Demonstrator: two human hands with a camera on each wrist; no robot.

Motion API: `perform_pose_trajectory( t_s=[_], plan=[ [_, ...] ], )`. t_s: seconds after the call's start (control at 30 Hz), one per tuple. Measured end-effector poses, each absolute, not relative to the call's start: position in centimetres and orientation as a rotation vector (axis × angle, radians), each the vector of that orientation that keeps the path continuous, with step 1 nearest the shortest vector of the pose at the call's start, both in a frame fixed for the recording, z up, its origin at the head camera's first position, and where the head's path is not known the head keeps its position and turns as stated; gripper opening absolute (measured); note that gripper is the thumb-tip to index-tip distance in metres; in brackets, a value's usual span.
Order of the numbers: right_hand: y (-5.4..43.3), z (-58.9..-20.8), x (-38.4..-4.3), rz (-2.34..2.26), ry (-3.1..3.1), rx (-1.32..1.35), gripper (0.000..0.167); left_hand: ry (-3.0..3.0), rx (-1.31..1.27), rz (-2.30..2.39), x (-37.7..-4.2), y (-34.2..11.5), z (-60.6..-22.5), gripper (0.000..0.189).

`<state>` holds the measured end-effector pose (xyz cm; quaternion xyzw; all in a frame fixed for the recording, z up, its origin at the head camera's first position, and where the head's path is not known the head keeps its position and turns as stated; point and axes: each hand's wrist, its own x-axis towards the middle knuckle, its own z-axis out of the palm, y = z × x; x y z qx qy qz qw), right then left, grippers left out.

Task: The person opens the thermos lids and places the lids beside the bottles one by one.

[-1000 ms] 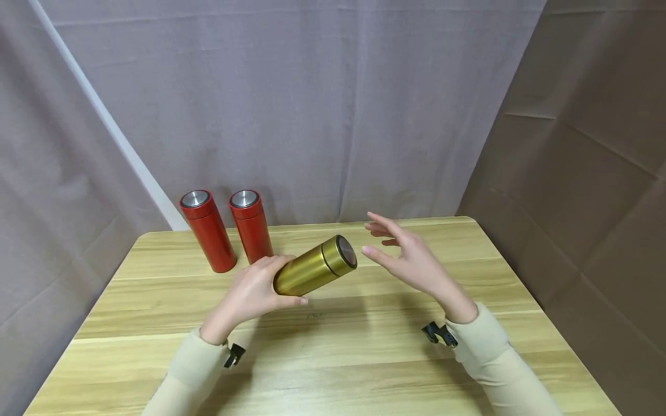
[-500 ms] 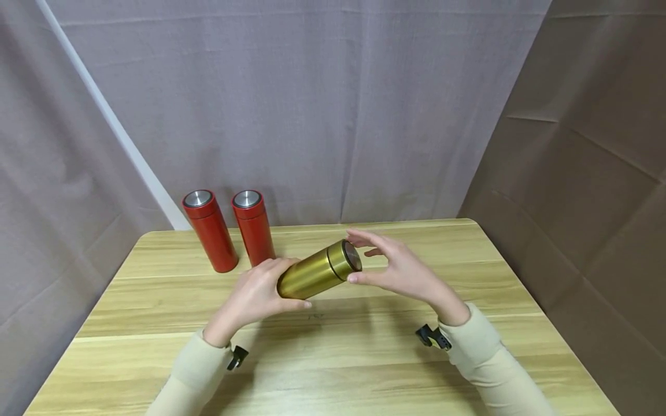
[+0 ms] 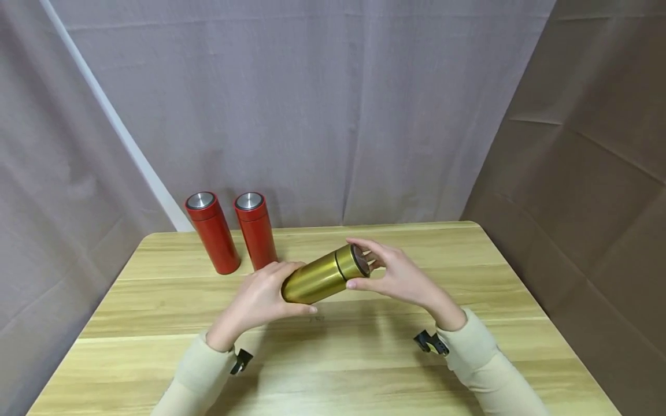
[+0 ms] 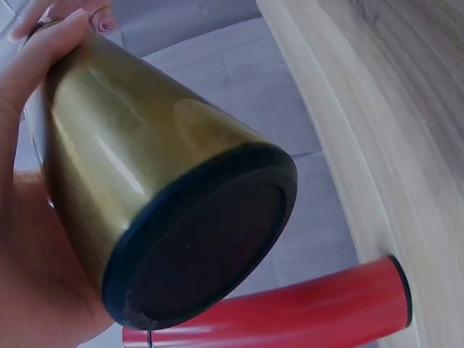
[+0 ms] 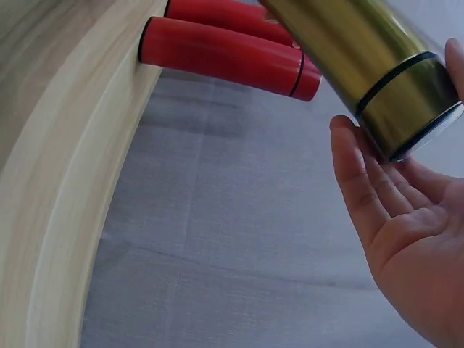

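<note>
A gold thermos [image 3: 314, 279] is held tilted above the table, its capped end up to the right. My left hand [image 3: 260, 294] grips its lower body from the left, thumb along the near side. In the left wrist view the dark base of the thermos [image 4: 210, 246] faces the camera. My right hand [image 3: 403, 277] has its thumb and fingers round the gold cap [image 3: 352, 263]. From the right wrist view, its fingertips [image 5: 342, 127] lie against the cap's side, beside the dark seam ring.
Two red thermoses, a left one [image 3: 214, 237] and a right one [image 3: 257, 234], stand upright at the back left of the wooden table [image 3: 333, 370]. A grey curtain [image 3: 312, 115] hangs behind the table, and a brown cloth wall [image 3: 588, 190] stands to the right.
My right hand has moved left from beside the thermos and taken hold of its cap. The left hand keeps its grip, the thermos shifting slightly right and down in the head view.
</note>
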<state>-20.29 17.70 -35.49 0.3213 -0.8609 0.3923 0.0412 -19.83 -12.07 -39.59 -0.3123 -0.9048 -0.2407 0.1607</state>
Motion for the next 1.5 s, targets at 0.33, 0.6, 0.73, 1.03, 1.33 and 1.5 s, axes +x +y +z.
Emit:
perform_pose_trajectory(
  t_s=[0.33, 0.6, 0.73, 1.03, 1.33, 1.5],
  plan=[
    [17.5, -35.7, -20.1, 1.214, -2.559, 0.987, 0.063, -2.582, -0.986, -0.727, -19.6, -12.2, -39.7, 0.072],
    [17.9, -36.3, -20.1, 1.233, -2.403, 1.112, 0.064, -2.575, -1.074, -0.783, -19.5, -12.1, -39.3, 0.067],
    [18.1, -36.7, -20.4, 1.266, -2.336, 1.173, 0.066, -2.578, -1.108, -0.783, -19.5, -12.1, -39.0, 0.065],
    [18.4, -36.9, -20.6, 1.298, -2.303, 1.269, 0.067, -2.57, -1.174, -0.675, -19.7, -12.1, -38.9, 0.068],
    [18.3, -37.0, -20.5, 1.292, -2.293, 1.341, 0.071, -2.6, -1.212, -0.68, -19.8, -12.5, -38.9, 0.075],
    [18.1, -36.9, -20.1, 1.28, -2.295, 1.388, 0.075, -2.61, -1.238, -0.724, -19.9, -12.8, -39.1, 0.075]
  ],
)
